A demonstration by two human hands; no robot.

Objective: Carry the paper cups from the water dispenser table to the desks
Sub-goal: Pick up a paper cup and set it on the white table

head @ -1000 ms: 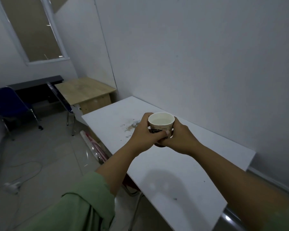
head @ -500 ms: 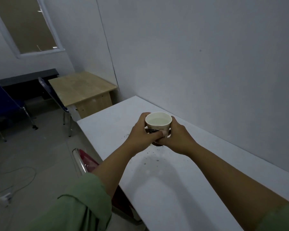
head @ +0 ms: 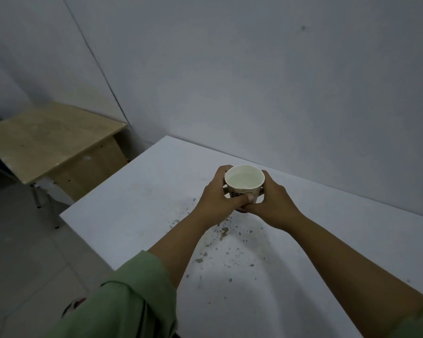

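Cupping a round paper cup [head: 244, 183], both hands' fingers [head: 239, 200] wrap it above the speckled white desk [head: 137, 215].

one paper cup [head: 244, 183], two hands, left hand [head: 216, 197], right hand [head: 271, 203], two desks, white desk [head: 132, 215], wooden desk [head: 47, 140]

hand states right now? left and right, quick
Left hand: closed around the left side of the paper cup, holding it.
Right hand: closed around the cup's right side, sharing the hold above the white desk.
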